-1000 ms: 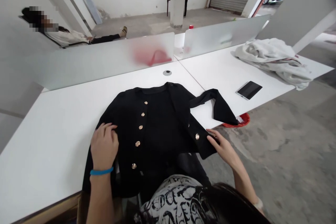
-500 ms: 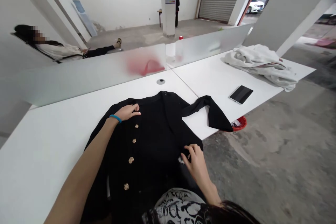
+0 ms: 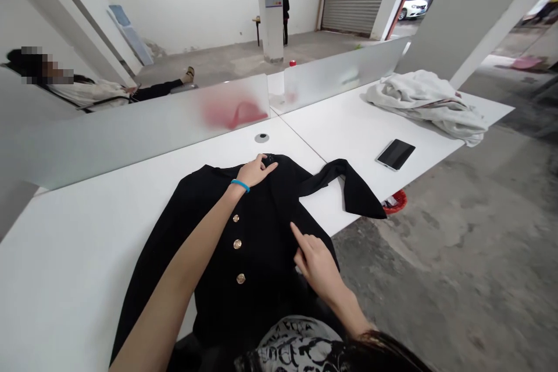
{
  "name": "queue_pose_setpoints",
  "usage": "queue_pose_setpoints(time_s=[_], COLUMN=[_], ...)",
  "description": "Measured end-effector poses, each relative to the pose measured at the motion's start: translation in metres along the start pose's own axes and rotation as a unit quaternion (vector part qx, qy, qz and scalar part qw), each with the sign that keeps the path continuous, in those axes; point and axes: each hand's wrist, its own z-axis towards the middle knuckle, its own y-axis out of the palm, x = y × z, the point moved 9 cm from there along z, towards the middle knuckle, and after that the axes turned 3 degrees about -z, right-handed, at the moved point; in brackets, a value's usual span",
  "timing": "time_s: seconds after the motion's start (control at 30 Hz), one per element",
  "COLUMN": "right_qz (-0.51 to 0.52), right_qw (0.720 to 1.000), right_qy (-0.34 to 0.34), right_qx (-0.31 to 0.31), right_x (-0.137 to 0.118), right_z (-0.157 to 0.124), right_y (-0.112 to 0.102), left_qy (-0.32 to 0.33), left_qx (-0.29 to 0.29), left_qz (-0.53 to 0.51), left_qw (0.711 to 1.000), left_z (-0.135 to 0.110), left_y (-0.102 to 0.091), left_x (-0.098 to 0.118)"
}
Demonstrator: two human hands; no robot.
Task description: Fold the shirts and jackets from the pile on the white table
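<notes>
- The left hand (image 3: 257, 172) lies open and flat near the collar, gripping nothing; a blue wristband (image 3: 240, 185) circles its wrist.
- The right hand (image 3: 318, 264) holds nothing, with its index fingertip (image 3: 292, 224) pressing the cloth; light, flat contact like this avoids bunching.
- One black jacket (image 3: 261, 250) lies spread on the white bench (image 3: 74, 261), three gold buttons (image 3: 237, 243) showing, one sleeve (image 3: 355, 193) stretched rightward.
- Beyond it: one tablet (image 3: 396, 154), one pale crumpled garment (image 3: 425, 106).
</notes>
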Motion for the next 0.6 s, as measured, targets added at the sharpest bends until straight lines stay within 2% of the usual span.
queue_pose_setpoints(time_s=[0.1, 0.17, 0.3, 0.37, 0.47, 0.53, 0.6], right_qz=[-0.044, -0.054, -0.063, -0.063, -0.065, -0.073, -0.081], right_qw=[0.994, 0.986, 0.972, 0.971, 0.970, 0.970, 0.969], right_qy=[-0.076, -0.127, -0.187, -0.191, -0.189, -0.185, -0.184], right_qx=[-0.062, -0.094, -0.125, -0.131, -0.137, -0.139, -0.141], right_x=[-0.035, -0.055, -0.074, -0.075, -0.077, -0.078, -0.080], right_z=[0.013, 0.016, 0.012, 0.010, 0.009, 0.009, 0.008], right_y=[0.001, 0.007, 0.027, 0.036, 0.047, 0.050, 0.051], left_qy=[-0.043, -0.059, -0.079, -0.076, -0.019, 0.032, 0.052], left_qx=[-0.082, -0.095, -0.086, -0.071, -0.063, -0.069, -0.083], left_qz=[-0.017, -0.040, -0.097, -0.114, -0.064, 0.040, 0.133], left_qw=[0.996, 0.993, 0.988, 0.988, 0.996, 0.996, 0.986], left_z=[0.009, 0.010, 0.004, -0.004, -0.019, -0.030, -0.038], left_y=[0.025, 0.030, 0.019, 0.010, 0.011, 0.023, 0.037], left_x=[0.009, 0.002, -0.026, -0.030, -0.005, 0.024, 0.045])
